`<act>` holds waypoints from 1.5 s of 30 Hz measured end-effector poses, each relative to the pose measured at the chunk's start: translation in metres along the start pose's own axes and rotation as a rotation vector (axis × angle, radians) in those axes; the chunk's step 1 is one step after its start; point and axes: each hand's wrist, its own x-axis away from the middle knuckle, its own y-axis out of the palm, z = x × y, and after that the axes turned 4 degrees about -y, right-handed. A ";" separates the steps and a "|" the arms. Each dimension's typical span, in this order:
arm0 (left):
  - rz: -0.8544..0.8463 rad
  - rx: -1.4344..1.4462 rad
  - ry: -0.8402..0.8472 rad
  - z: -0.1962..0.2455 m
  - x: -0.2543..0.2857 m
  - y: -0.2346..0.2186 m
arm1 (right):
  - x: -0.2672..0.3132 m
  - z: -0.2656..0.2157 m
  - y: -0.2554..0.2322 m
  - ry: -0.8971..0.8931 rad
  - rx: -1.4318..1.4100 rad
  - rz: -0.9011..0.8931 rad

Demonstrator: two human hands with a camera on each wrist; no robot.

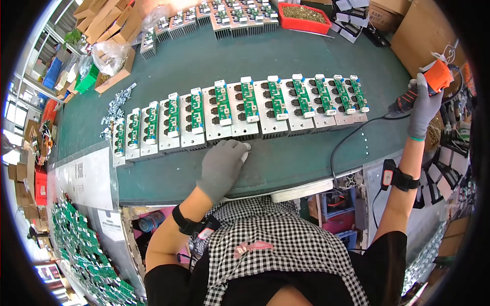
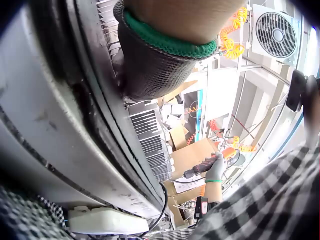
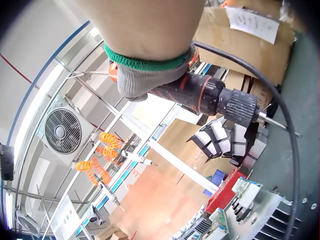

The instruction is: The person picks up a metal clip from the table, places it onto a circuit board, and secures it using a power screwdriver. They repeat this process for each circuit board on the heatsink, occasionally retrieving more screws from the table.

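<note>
A row of silver heat sinks (image 1: 171, 145) with green circuit boards (image 1: 223, 102) runs across the bench. My gloved left hand (image 1: 223, 167) rests at the bench's near side, just in front of the middle heat sinks, with a small pale piece (image 1: 246, 147) by its fingertips; its fingers are hidden in the left wrist view. At the right, my gloved right hand (image 1: 425, 109) grips a corded power screwdriver (image 1: 405, 102) with an orange end (image 1: 439, 76), raised beyond the row's right end. In the right wrist view the screwdriver's dark chuck (image 3: 240, 106) holds a thin bit (image 3: 275, 121).
Screws (image 1: 120, 104) lie loose left of the row. More heat sinks (image 1: 224, 25) and a red tray (image 1: 304, 19) of small parts stand at the back. The black cable (image 1: 334, 153) hangs over the bench's front edge. Cardboard boxes (image 1: 426, 35) stand back right.
</note>
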 end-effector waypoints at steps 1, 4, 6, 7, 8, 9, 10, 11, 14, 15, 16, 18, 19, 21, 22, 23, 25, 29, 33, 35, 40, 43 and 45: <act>-0.014 -0.023 0.013 0.001 -0.001 0.000 | 0.000 0.002 -0.003 0.010 0.010 0.001; -0.041 -0.138 0.100 0.010 -0.002 0.000 | -0.002 0.006 -0.009 0.024 0.031 -0.003; -0.076 -0.208 0.136 0.014 -0.004 -0.001 | -0.001 0.008 -0.011 0.037 0.042 -0.001; -0.105 -0.232 0.134 0.016 -0.005 -0.002 | 0.000 0.008 -0.011 0.049 0.049 0.001; -0.129 -0.257 0.132 0.017 -0.007 -0.003 | -0.001 0.007 -0.010 0.057 0.053 0.005; -0.166 -0.261 0.120 0.019 -0.010 -0.005 | -0.001 0.007 -0.010 0.061 0.057 0.004; -0.203 -0.267 0.108 0.020 -0.012 -0.007 | -0.001 0.006 -0.010 0.066 0.062 0.003; -0.238 -0.272 0.097 0.021 -0.014 -0.008 | -0.001 0.006 -0.009 0.069 0.065 0.003; -0.225 -0.310 0.134 0.016 -0.015 0.002 | -0.005 0.008 -0.008 0.059 0.052 0.009; -0.223 -0.324 0.148 0.016 -0.015 0.003 | -0.006 0.008 -0.008 0.056 0.044 0.013; -0.201 -0.279 0.150 0.016 -0.015 0.001 | -0.008 0.008 -0.007 0.054 0.037 0.016; -0.204 -0.228 0.180 0.015 -0.014 -0.003 | -0.011 0.008 -0.004 0.042 0.012 0.026; -0.207 -0.201 0.195 0.016 -0.013 -0.004 | -0.012 0.007 -0.002 0.034 -0.003 0.031; -0.170 -0.077 0.171 0.028 -0.023 -0.013 | -0.018 0.011 -0.002 0.039 -0.010 0.039; -0.139 0.006 0.186 0.036 -0.035 -0.029 | -0.020 0.015 -0.004 0.054 0.002 0.040; -0.109 0.090 0.204 0.044 -0.048 -0.045 | -0.022 0.018 -0.006 0.067 0.014 0.042; 0.034 0.008 0.251 0.058 -0.102 -0.075 | -0.024 0.014 -0.005 0.054 0.017 0.015; 0.224 0.157 0.396 0.074 -0.268 -0.085 | -0.024 0.007 0.002 0.048 -0.008 0.024; 0.349 0.087 0.415 0.046 -0.428 -0.037 | -0.021 0.001 0.002 0.074 -0.011 0.050; 0.344 0.066 0.322 0.029 -0.468 -0.017 | -0.021 -0.003 0.001 0.077 -0.004 0.085; 0.164 0.131 0.242 -0.015 -0.389 -0.065 | -0.013 0.007 -0.011 0.083 0.080 0.101; 0.174 0.183 0.087 -0.064 -0.270 -0.127 | -0.008 0.024 -0.022 0.098 0.189 0.075; 0.204 0.254 -0.152 -0.126 -0.189 -0.157 | -0.006 0.033 -0.032 0.118 0.181 0.043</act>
